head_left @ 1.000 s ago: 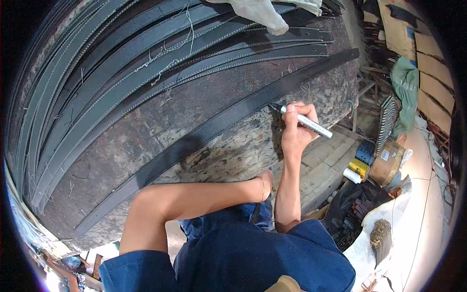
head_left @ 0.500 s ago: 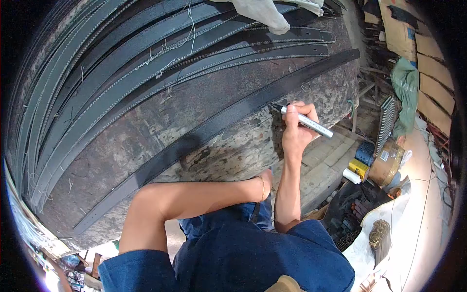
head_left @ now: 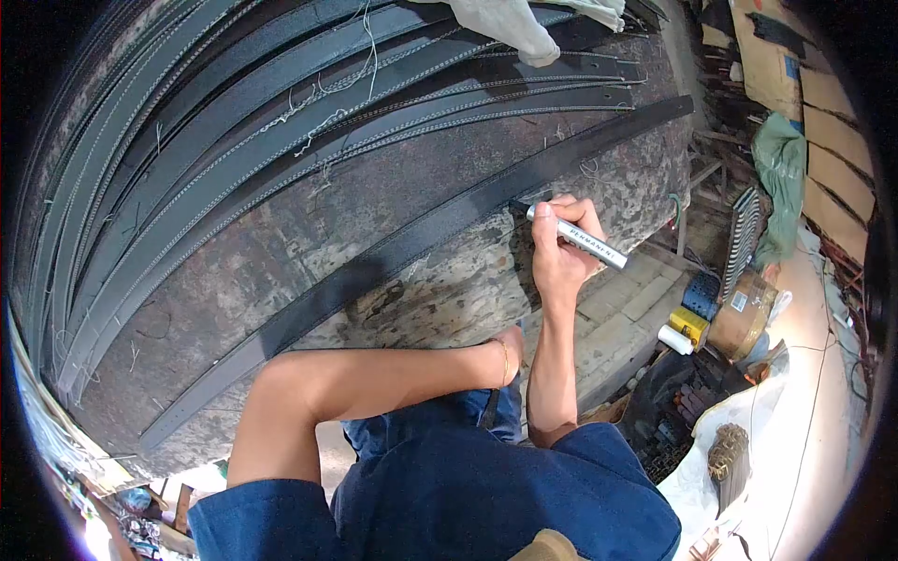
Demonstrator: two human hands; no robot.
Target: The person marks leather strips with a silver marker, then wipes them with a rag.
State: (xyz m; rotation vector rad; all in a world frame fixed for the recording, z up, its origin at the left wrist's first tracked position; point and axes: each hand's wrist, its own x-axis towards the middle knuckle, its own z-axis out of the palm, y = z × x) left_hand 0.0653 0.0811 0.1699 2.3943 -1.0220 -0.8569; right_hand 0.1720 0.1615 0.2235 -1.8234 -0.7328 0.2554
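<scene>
In the head view, a long dark strap (head_left: 440,224) is lying across a worktable (head_left: 458,285), bare surface showing along both sides. The right hand (head_left: 567,245) is gripping a marker (head_left: 606,251) reading "PERMANENT", its dark tip meeting or nearly meeting the strap's lower edge. The left hand (head_left: 512,348) is resting near the table's near edge, its grip hidden. Rightward, a labelled cardboard box (head_left: 744,318) is sitting, contents unclear.

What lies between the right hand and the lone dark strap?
In the head view, the silver marker in the right hand spans the gap, tip at the dark strap.
</scene>
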